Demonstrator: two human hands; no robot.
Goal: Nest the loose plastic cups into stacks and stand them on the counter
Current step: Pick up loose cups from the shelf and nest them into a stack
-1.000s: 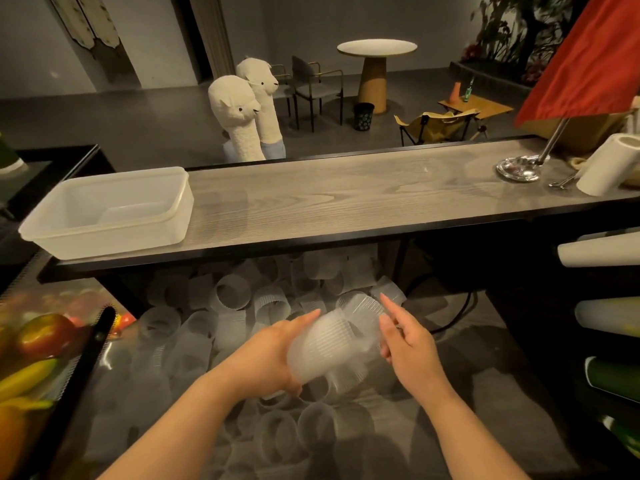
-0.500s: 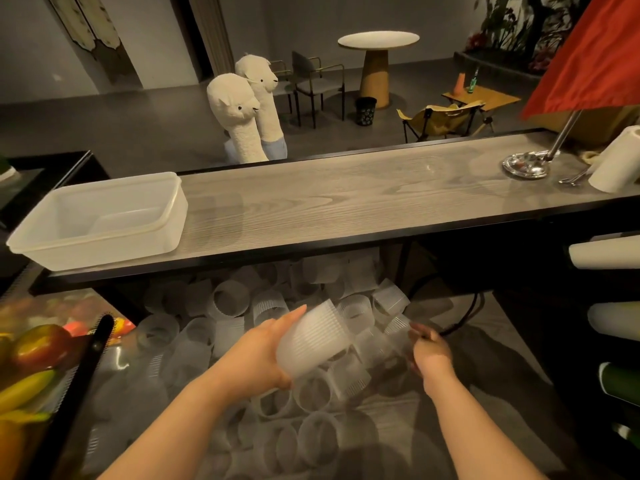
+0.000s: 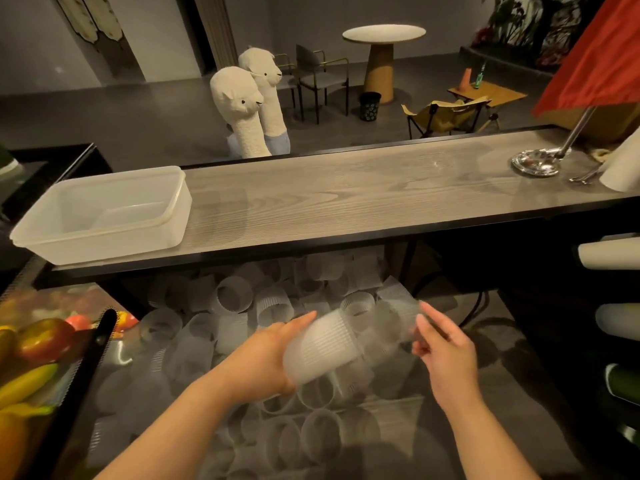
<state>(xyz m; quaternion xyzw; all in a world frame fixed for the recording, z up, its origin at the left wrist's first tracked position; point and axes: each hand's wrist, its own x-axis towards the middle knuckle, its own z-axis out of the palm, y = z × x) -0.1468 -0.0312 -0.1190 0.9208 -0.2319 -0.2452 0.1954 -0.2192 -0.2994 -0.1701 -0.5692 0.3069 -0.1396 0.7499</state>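
Cups (image 3: 266, 306) seem light, thin and crushable; we cradle a stack (image 3: 320, 351) in our left hand (image 3: 258, 365), right hand (image 3: 445, 358) pinching another cup (image 3: 398, 322) by its wall.

A translucent rectangular plastic tub (image 3: 100, 211) sits at the left end of the countertop. At the right end stand a chrome lamp base (image 3: 536, 162) carrying a slanted rod under a red shade (image 3: 595, 53), and a paper towel roll (image 3: 623, 168) beside it. Two plush alpacas (image 3: 251, 105) stand behind the countertop. Farther back: a round pedestal table (image 3: 382, 58), dark chairs (image 3: 320, 81), a small black bin (image 3: 370, 105), a folding chair (image 3: 445, 116). Fruit (image 3: 38, 344) lies at lower left.
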